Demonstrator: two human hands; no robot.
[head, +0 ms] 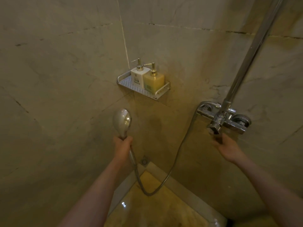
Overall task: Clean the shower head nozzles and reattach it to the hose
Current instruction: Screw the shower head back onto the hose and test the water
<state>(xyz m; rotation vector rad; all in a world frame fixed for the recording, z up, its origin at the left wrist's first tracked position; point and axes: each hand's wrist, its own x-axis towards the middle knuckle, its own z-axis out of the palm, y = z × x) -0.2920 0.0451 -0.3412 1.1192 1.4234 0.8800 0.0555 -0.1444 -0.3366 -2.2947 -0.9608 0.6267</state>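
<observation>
Beige marble-look tiled walls (65, 79) meeting at corner; perforated shelf (127, 84); floor drain (144, 161); dim yellow light.

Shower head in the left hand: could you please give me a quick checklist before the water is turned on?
1. Left hand grips the shower head by its handle: ok.
2. Hose joined to handle: looks ok; joint hidden.
3. Hose runs unkinked to the mixer tap: ok.
4. Right hand at the tap lever: ok; grip cannot tell.
5. Nozzles clean: cannot tell, face turned away.
</observation>
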